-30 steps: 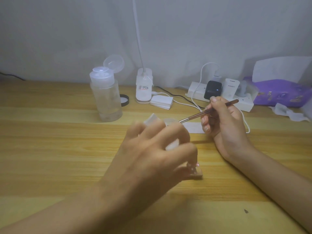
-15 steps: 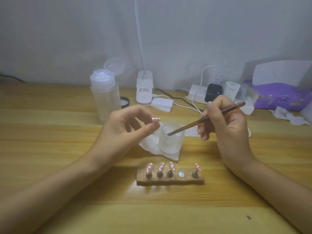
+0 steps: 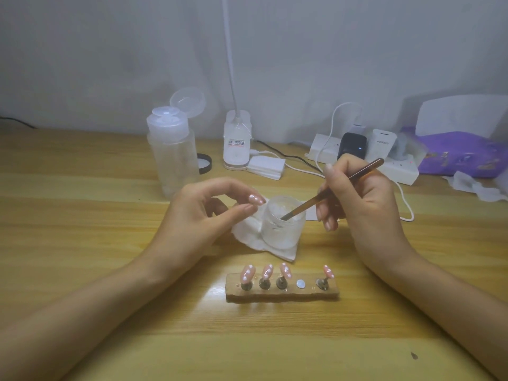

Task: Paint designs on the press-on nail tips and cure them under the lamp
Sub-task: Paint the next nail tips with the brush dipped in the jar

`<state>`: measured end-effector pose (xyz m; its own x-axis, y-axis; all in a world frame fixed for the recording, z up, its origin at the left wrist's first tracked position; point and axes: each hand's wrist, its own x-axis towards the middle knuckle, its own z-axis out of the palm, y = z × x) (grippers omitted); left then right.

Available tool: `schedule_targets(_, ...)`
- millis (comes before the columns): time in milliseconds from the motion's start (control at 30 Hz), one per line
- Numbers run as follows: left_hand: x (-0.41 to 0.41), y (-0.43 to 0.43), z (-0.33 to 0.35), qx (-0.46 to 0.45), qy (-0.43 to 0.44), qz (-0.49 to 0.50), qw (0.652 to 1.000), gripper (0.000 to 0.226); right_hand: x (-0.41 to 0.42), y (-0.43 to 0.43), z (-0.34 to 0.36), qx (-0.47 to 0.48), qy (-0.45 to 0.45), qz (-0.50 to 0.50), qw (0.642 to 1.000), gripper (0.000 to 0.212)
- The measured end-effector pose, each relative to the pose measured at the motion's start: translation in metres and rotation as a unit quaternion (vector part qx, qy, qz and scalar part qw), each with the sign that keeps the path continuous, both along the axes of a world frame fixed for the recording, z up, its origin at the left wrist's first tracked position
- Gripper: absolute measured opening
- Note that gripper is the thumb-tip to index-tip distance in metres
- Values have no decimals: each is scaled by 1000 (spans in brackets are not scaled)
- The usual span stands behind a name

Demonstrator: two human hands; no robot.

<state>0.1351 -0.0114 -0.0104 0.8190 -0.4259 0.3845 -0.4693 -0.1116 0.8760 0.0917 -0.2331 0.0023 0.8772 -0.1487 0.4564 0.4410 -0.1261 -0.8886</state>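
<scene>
Toward the wooden table's point(image 3: 82, 243) near edge, a wooden holder block point(image 3: 281, 294) carries four pink, white-dotted nail tips point(image 3: 248, 272), with one slot bare. Beyond it, the left hand point(image 3: 203, 215) pinches a fifth pink dotted nail tip point(image 3: 255, 199) just left of a frosted jar point(image 3: 283, 229). The right hand point(image 3: 362, 204) grips a thin brown brush point(image 3: 354, 176), which slants down-left into the jar, towards that tip.
</scene>
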Motion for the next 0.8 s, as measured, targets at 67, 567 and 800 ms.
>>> schedule_targets(67, 0, -1, 1, -9, 0, 8, 1000, 4, 1, -1, -1, 23, 16, -6, 1000, 30)
schedule_targets(567, -1, -2, -1, 36, -56, 16, 998, 12, 6, -11, -5, 232, 104, -61, 965, 32)
schedule_targets(800, -3, -3, -1, 47, -80, 18, 995, 12, 7, -11, -6, 240, 99, -61, 964, 32)
